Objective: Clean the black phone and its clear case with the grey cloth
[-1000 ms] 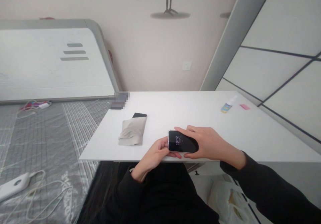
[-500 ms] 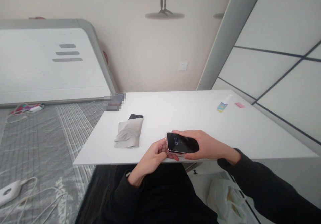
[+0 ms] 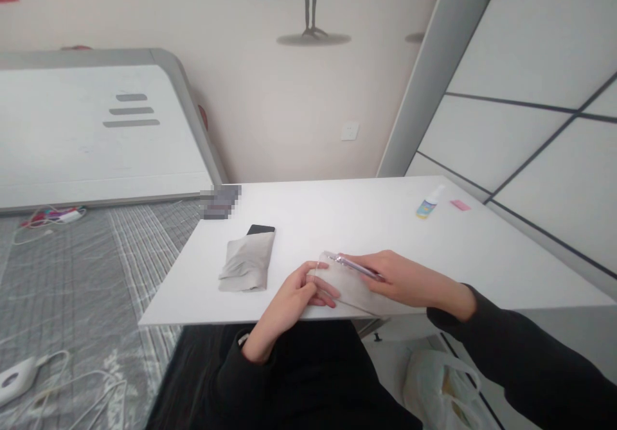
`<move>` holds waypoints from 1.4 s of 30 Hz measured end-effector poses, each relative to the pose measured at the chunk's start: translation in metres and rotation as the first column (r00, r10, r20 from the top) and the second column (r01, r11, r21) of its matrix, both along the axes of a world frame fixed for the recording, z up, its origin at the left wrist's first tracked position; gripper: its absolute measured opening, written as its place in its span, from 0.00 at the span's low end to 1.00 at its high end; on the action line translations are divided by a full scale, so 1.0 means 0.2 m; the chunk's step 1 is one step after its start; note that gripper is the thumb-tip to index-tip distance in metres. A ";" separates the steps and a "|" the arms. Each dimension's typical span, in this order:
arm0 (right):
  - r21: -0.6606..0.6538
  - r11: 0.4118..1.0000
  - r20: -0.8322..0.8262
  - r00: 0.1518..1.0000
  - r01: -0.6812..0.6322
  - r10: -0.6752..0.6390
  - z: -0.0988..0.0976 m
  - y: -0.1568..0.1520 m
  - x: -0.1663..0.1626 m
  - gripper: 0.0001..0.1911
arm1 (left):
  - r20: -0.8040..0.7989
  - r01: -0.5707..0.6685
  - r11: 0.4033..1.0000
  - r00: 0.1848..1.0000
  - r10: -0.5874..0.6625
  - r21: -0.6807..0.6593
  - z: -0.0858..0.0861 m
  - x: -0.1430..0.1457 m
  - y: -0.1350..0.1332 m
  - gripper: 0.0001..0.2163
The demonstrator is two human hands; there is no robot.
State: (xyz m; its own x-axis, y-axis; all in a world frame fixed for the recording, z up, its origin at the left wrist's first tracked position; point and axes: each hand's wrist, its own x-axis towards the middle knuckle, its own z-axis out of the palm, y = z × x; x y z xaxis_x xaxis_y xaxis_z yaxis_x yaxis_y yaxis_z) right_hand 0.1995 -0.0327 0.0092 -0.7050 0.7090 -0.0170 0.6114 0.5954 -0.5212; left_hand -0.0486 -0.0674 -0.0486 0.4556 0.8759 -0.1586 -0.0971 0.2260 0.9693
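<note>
My left hand [image 3: 292, 296] grips a clear phone case [image 3: 348, 288] at its left end, the fingers showing through the see-through plastic. A phone [image 3: 360, 268] is in my right hand [image 3: 407, 279], tilted up on edge so that its thin pinkish side faces me. The phone stands out of the case along the far side; whether the two still touch at the right end is hidden by my right hand. To the left lies a grey cloth [image 3: 247, 261], partly covering a dark flat device [image 3: 261, 229].
On the white table [image 3: 308, 218] stand a small spray bottle [image 3: 429, 203] and a pink slip [image 3: 460, 205] at the right. A blurred dark item [image 3: 220, 202] sits at the far left corner. Below the table's right side is a plastic bag [image 3: 441, 385].
The phone, which lay face up in the clear case, has been tipped up and lifted from it by my right hand. My left hand keeps the case near the table edge.
</note>
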 end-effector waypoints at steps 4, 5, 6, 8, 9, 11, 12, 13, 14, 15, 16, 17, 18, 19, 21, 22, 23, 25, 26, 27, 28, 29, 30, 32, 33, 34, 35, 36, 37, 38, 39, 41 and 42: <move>-0.136 0.982 -0.224 0.961 0.133 -0.162 -0.05 0.05 0.07 0.26 | -0.141 -0.048 0.997 0.988 0.057 0.062 0.01 -0.02 0.03 0.15; -0.166 0.972 -0.289 0.935 0.165 -0.208 -0.07 0.06 0.08 0.27 | -0.198 -0.057 0.995 0.978 0.073 0.087 0.01 -0.02 0.03 0.15; -0.186 0.962 -0.344 0.904 0.202 -0.256 -0.09 0.08 0.10 0.29 | -0.250 -0.068 0.991 0.964 0.095 0.113 0.00 -0.02 0.04 0.14; -0.187 0.937 -0.408 0.844 0.295 -0.347 -0.15 0.13 0.12 0.31 | -0.334 -0.096 0.982 0.931 0.147 0.163 -0.01 -0.01 0.05 0.16; -0.154 0.926 -0.408 0.832 0.344 -0.377 -0.17 0.15 0.13 0.32 | -0.370 -0.109 0.976 0.912 0.174 0.191 -0.01 -0.01 0.06 0.17; -0.063 0.901 -0.387 0.822 0.428 -0.418 -0.21 0.20 0.15 0.32 | -0.456 -0.129 0.953 0.855 0.248 0.275 0.00 -0.02 0.07 0.19; -0.020 0.886 -0.373 0.818 0.464 -0.437 -0.23 0.22 0.16 0.32 | -0.496 -0.136 0.935 0.818 0.292 0.327 0.00 -0.02 0.08 0.19; 0.028 0.865 -0.354 0.815 0.500 -0.459 -0.24 0.24 0.17 0.33 | -0.532 -0.138 0.915 0.777 0.337 0.379 0.01 -0.02 0.08 0.19; 0.077 0.842 -0.328 0.811 0.534 -0.484 -0.25 0.25 0.17 0.34 | -0.564 -0.134 0.894 0.734 0.379 0.427 0.01 -0.02 0.09 0.20; 0.123 0.818 -0.297 0.807 0.562 -0.510 -0.26 0.26 0.17 0.35 | -0.592 -0.125 0.875 0.691 0.415 0.467 0.02 -0.01 0.09 0.21; 0.163 0.796 -0.263 0.804 0.583 -0.534 -0.27 0.26 0.17 0.35 | -0.619 -0.114 0.860 0.648 0.444 0.497 0.03 0.00 0.09 0.22; 0.197 0.778 -0.228 0.800 0.596 -0.555 -0.29 0.26 0.17 0.35 | -0.642 -0.106 0.848 0.607 0.469 0.519 0.04 0.01 0.09 0.23; 0.226 0.765 -0.195 0.797 0.603 -0.571 -0.30 0.26 0.17 0.35 | -0.659 -0.104 0.839 0.570 0.490 0.534 0.05 0.03 0.09 0.23; 0.251 0.756 -0.165 0.796 0.605 -0.583 -0.32 0.26 0.17 0.35 | -0.674 -0.099 0.829 0.533 0.511 0.550 0.06 0.04 0.08 0.24; 0.291 0.746 -0.118 0.797 0.598 -0.593 -0.35 0.27 0.17 0.35 | -0.691 -0.045 0.787 0.450 0.566 0.615 0.08 0.04 0.06 0.24; 0.309 0.744 -0.103 0.798 0.593 -0.594 -0.37 0.28 0.18 0.35 | -0.688 0.007 0.750 0.404 0.603 0.662 0.10 0.02 0.05 0.23; 0.324 0.741 -0.092 0.799 0.588 -0.594 -0.38 0.29 0.18 0.36 | -0.674 0.070 0.701 0.356 0.647 0.710 0.11 -0.01 0.04 0.21; 0.353 0.733 -0.080 0.800 0.581 -0.595 -0.41 0.31 0.20 0.37 | -0.616 0.165 0.594 0.264 0.742 0.787 0.10 -0.11 0.03 0.20; 0.366 0.728 -0.079 0.799 0.579 -0.596 -0.42 0.32 0.21 0.37 | -0.587 0.182 0.558 0.214 0.781 0.809 0.09 -0.18 0.03 0.20; 0.379 0.723 -0.080 0.799 0.578 -0.596 -0.44 0.34 0.22 0.37 | -0.578 0.182 0.552 0.152 0.802 0.814 0.07 -0.24 0.03 0.22; 0.392 0.717 -0.083 0.798 0.577 -0.597 -0.45 0.35 0.23 0.37 | -0.574 0.172 0.556 0.081 0.815 0.813 0.04 -0.30 0.04 0.25; 0.404 0.710 -0.089 0.797 0.577 -0.597 -0.46 0.36 0.24 0.37 | -0.587 0.158 0.578 0.010 0.810 0.800 0.00 -0.35 0.05 0.28; 0.416 0.702 -0.094 0.795 0.578 -0.599 -0.47 0.36 0.24 0.36 | -0.624 0.154 0.621 -0.034 0.781 0.769 -0.04 -0.39 0.06 0.30; 0.437 0.686 -0.104 0.790 0.581 -0.604 -0.50 0.37 0.24 0.36 | -0.694 0.165 0.690 -0.043 0.719 0.705 -0.10 -0.43 0.07 0.30; 0.448 0.679 -0.107 0.788 0.582 -0.606 -0.51 0.37 0.24 0.36 | -0.717 0.174 0.708 -0.022 0.697 0.684 -0.12 -0.43 0.07 0.28; 0.457 0.671 -0.110 0.786 0.583 -0.608 -0.52 0.37 0.23 0.36 | -0.728 0.177 0.714 0.019 0.686 0.677 -0.13 -0.42 0.07 0.26; 0.467 0.666 -0.111 0.785 0.582 -0.609 -0.52 0.36 0.23 0.35 | -0.729 0.173 0.712 0.068 0.681 0.681 -0.13 -0.41 0.07 0.25; 0.475 0.661 -0.112 0.785 0.581 -0.610 -0.53 0.36 0.23 0.35 | -0.724 0.165 0.706 0.114 0.680 0.689 -0.12 -0.40 0.07 0.24; 0.484 0.656 -0.112 0.784 0.579 -0.610 -0.53 0.35 0.22 0.34 | -0.718 0.150 0.703 0.161 0.677 0.696 -0.10 -0.39 0.07 0.24; 0.492 0.651 -0.112 0.784 0.578 -0.611 -0.53 0.35 0.21 0.34 | -0.712 0.119 0.706 0.209 0.670 0.699 -0.08 -0.38 0.06 0.24; 0.500 0.646 -0.112 0.783 0.576 -0.612 -0.53 0.34 0.21 0.33 | -0.704 0.068 0.714 0.258 0.662 0.697 -0.06 -0.38 0.06 0.23; 0.517 0.635 -0.113 0.781 0.574 -0.614 -0.53 0.33 0.20 0.32 | -0.658 -0.067 0.719 0.351 0.666 0.692 -0.01 -0.38 0.04 0.23; 0.525 0.629 -0.115 0.781 0.573 -0.614 -0.53 0.33 0.20 0.32 | -0.615 -0.139 0.709 0.401 0.679 0.691 0.02 -0.38 0.03 0.23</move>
State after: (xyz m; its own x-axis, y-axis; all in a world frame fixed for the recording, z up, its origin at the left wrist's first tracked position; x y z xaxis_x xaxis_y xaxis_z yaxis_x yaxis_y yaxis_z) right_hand 0.2391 0.0336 -0.0966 -0.1402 0.8872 0.4395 0.9487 0.2474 -0.1969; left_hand -0.1238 -0.0618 -0.0447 -0.0824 0.9606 0.2653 0.8073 -0.0918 0.5830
